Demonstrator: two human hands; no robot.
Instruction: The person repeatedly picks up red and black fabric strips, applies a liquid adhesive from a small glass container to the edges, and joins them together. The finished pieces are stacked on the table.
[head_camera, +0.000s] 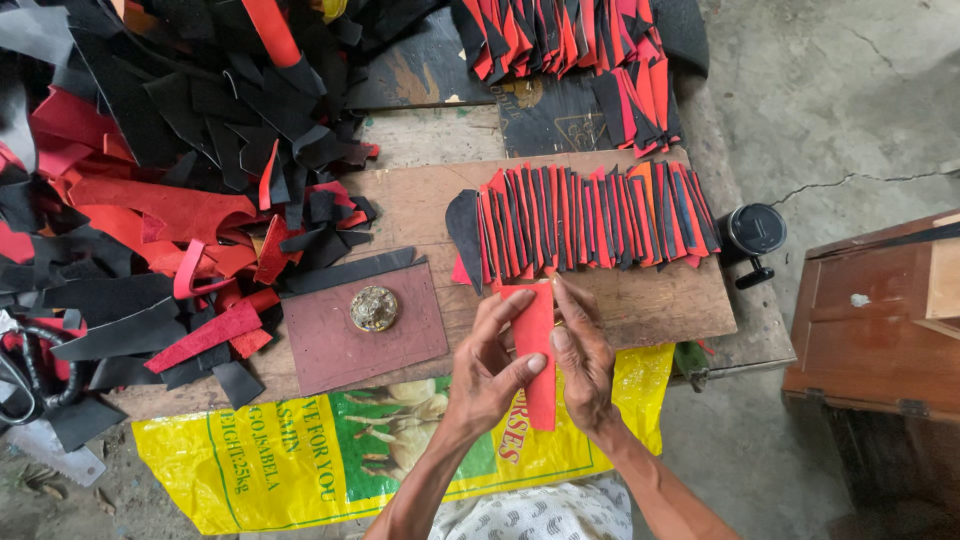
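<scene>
Red leather strip (537, 350), long and narrow, stands roughly upright between both hands above the near edge of the tabletop (660, 300), its lower end hanging over the yellow printed sack (300, 460) that drapes from that edge. Left hand (487, 365) has its grip closed on the strip, thumb pressed to the front at mid-height and fingers reaching up along the left side. Right hand (582, 355) closes its grip on the right edge, fingers pointing up toward the top of the piece. Just beyond the strip's upper end lies a neat row of red and black cut pieces (590, 215), overlapped like shingles across the wooden board. Farther back sit more stacked red and black pieces (570, 40). To the left on the tabletop rests a dark reddish square pad (365, 330) with a round brass-coloured weight (374, 308) on it. Beyond that spreads a loose heap of red and black leather scraps (160, 180). A black cylindrical container (752, 232) stands at the right end of the row, near a brown wooden box (880, 320).
</scene>
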